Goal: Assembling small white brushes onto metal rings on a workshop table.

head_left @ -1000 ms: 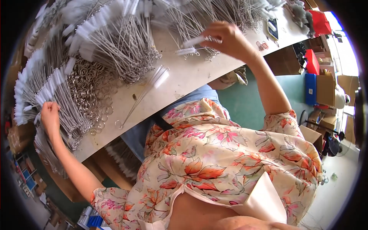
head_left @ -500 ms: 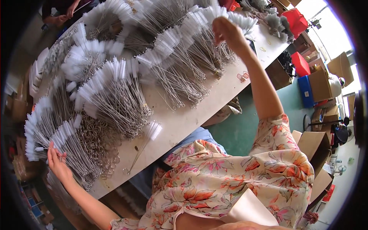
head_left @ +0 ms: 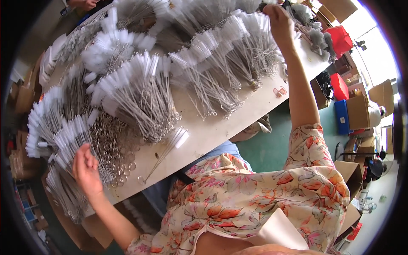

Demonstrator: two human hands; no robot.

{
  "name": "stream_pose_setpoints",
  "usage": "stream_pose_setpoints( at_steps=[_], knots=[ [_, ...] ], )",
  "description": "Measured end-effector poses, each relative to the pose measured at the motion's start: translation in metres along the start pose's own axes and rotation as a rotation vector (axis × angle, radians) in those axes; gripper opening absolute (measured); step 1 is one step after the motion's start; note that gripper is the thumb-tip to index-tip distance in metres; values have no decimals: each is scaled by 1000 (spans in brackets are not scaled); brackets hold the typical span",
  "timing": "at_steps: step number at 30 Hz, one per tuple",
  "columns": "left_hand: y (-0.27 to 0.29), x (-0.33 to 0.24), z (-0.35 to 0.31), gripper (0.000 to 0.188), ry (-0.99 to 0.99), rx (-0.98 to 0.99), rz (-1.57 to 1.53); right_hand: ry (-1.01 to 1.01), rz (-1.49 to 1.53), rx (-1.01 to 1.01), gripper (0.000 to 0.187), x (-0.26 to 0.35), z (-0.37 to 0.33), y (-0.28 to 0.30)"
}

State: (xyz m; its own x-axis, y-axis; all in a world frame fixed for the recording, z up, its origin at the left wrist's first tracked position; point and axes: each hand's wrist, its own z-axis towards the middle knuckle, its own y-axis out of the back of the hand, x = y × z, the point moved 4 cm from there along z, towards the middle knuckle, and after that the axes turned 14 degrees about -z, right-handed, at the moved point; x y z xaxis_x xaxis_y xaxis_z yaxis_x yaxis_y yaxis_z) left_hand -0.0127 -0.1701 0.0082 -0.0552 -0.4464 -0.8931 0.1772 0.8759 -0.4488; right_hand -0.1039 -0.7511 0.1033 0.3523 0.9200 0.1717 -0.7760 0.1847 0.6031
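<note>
My left hand (head_left: 87,172) hovers over the near-left pile of wire-handled brushes (head_left: 72,140). Its fingers are loosely bent and apart, and nothing shows between them. My right hand (head_left: 281,29) is stretched to the far right, above the white-bristled ends of another brush pile (head_left: 250,32). Its fingers are bent together near a small dark patch; whatever they hold is hidden. Beside the left pile lies a heap of metal rings (head_left: 117,140). Several brushes joined on a ring (head_left: 159,157) lie near the table's front edge.
More brush piles (head_left: 140,93) cover much of the white table (head_left: 216,131). Pinkish wire clips (head_left: 279,92) lie by its right edge. Red bags (head_left: 340,39), a blue bin (head_left: 342,117) and cardboard boxes (head_left: 357,111) stand to the right. Another person's hand (head_left: 88,5) shows at the far left.
My left hand has come off the outer-left brushes and moved right, toward me. My right hand has moved farther away and rightward. The whole view has shifted slightly.
</note>
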Motion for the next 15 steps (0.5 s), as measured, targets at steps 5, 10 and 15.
stream_pose_setpoints(
  at_steps=[5,10,15],
  knots=[
    [-104,25,-40,26,-95,183,271,-263,1273,334,11,190,-68,3],
    [-154,41,-41,18,-625,318,442,52,1278,834,17,294,-146,32],
    [-125,15,-60,6,-906,178,135,91,1175,528,25,282,-153,44]
  ],
)
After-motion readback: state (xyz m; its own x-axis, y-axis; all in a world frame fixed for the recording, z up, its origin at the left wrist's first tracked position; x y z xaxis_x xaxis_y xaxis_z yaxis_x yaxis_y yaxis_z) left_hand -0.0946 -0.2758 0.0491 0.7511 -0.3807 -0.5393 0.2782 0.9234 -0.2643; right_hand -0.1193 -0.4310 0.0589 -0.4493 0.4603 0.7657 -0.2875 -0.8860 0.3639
